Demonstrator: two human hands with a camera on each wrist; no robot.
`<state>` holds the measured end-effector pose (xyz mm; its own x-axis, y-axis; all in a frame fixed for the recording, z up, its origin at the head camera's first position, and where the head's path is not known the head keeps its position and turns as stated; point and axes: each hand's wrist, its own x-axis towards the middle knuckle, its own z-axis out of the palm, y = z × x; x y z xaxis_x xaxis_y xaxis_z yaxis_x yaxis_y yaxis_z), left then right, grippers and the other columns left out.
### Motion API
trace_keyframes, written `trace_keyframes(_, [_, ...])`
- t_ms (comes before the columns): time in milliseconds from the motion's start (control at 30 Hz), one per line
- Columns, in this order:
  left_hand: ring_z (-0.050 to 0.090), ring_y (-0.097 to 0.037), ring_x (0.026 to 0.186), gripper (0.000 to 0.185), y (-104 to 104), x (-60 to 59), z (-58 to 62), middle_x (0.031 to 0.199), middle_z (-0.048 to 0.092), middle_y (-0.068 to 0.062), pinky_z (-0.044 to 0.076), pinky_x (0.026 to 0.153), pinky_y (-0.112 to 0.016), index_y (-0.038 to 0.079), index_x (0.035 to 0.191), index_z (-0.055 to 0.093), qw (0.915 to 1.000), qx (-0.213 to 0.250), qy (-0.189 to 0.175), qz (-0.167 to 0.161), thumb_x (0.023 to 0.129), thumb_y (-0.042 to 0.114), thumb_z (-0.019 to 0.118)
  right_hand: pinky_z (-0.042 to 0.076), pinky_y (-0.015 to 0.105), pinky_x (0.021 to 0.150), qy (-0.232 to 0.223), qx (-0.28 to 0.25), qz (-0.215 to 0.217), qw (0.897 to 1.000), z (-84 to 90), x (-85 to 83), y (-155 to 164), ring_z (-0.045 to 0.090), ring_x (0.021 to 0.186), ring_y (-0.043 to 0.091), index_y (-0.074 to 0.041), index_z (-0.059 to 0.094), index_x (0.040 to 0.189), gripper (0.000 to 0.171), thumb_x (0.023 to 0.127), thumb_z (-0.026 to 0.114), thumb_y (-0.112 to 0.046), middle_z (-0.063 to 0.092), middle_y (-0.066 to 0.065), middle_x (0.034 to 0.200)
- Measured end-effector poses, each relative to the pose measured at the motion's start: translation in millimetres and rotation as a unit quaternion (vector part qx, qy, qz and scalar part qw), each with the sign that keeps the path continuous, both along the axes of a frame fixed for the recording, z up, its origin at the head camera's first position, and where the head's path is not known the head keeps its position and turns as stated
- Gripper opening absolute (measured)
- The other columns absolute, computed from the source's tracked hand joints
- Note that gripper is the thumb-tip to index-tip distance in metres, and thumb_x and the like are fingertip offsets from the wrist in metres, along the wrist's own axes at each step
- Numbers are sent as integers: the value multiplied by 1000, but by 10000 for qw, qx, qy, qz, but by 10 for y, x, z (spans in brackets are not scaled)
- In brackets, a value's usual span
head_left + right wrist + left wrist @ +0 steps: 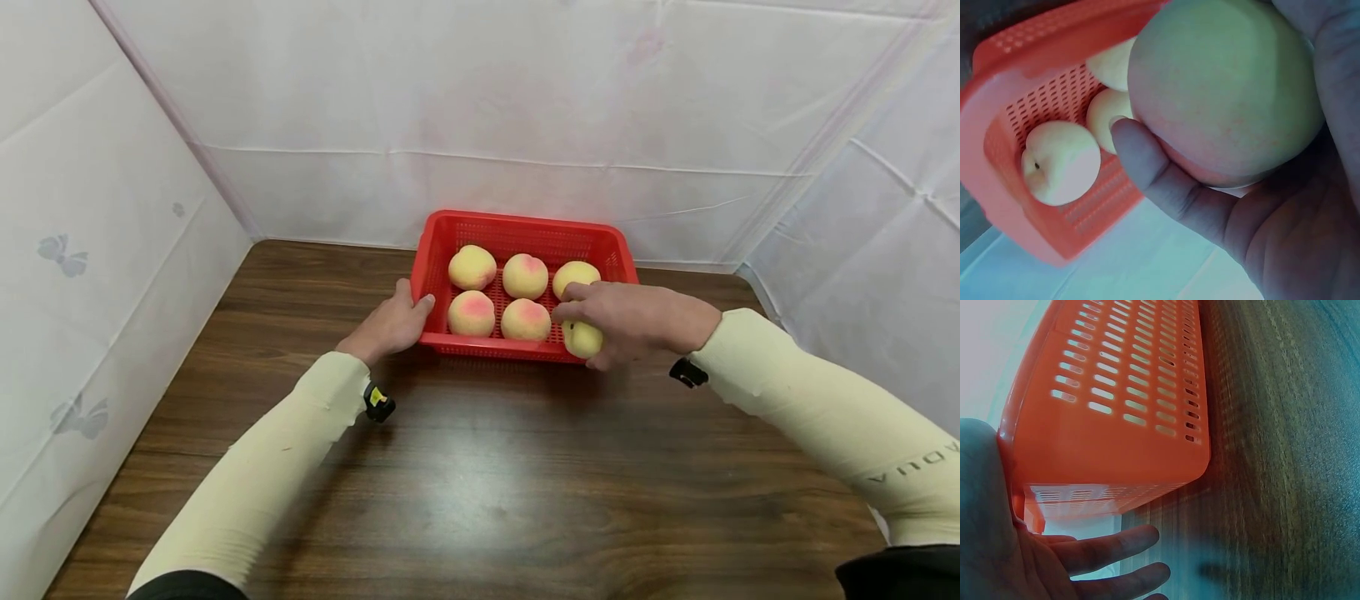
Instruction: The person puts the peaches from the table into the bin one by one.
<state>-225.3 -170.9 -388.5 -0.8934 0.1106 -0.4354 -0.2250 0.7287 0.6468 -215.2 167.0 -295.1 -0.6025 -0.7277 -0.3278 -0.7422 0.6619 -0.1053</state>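
Note:
A red plastic basket (525, 220) stands on the table against the back wall, with several yellow peaches with pink blush inside. My left hand (392, 323) grips its left rim, the thumb over the edge; in the left wrist view the fingers reach along the outside of the perforated wall (1110, 456). At the basket's front right corner my right hand (630, 317) holds a peach (1225, 87), fingers and thumb around it. Behind that hand sits another peach (576, 275), partly covered. Two peaches fill the front row beside it, including a front left peach (471, 314).
The dark wood table (480, 483) stretches in front of the basket. White sheeting (480, 92) hangs behind it and on both sides. A black strap device (378, 403) is on the left wrist, and another (687, 372) on the right.

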Motion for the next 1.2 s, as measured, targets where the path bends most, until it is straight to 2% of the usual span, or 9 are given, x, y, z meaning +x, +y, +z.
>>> trace_keyframes(200, [57,-28,101,55,0,-12,-2,118,55,-15,48,83,-38,8,150,22,10000,-25,-44,-4,110,43,39,58,36,81,-79,13,-104,9999,-4,-181,26,60,99,20,-20,65,123,54,73,89,-19,58,2,119])
trace_keyframes(433, [58,-28,102,55,-5,-12,-7,120,54,-14,50,82,-37,10,149,24,10000,23,-49,51,109,45,41,61,41,83,-132,151,-330,9993,-15,-361,-3,59,110,25,-20,63,130,66,71,93,-24,57,5,129])
trace_keyframes(667, [57,-27,98,53,0,-17,-20,115,54,-15,48,80,-37,8,147,26,10000,-69,-8,37,110,44,39,60,42,85,-159,116,-498,9986,-62,-499,-4,61,107,26,-20,64,126,62,72,93,-18,58,7,126])
trace_keyframes(1200, [57,-27,101,55,5,8,14,118,54,-15,49,81,-38,9,149,24,10000,-65,-55,33,110,44,40,58,46,91,-550,251,-675,9959,-172,-584,16,58,114,27,-21,63,130,63,75,92,-19,55,8,133])
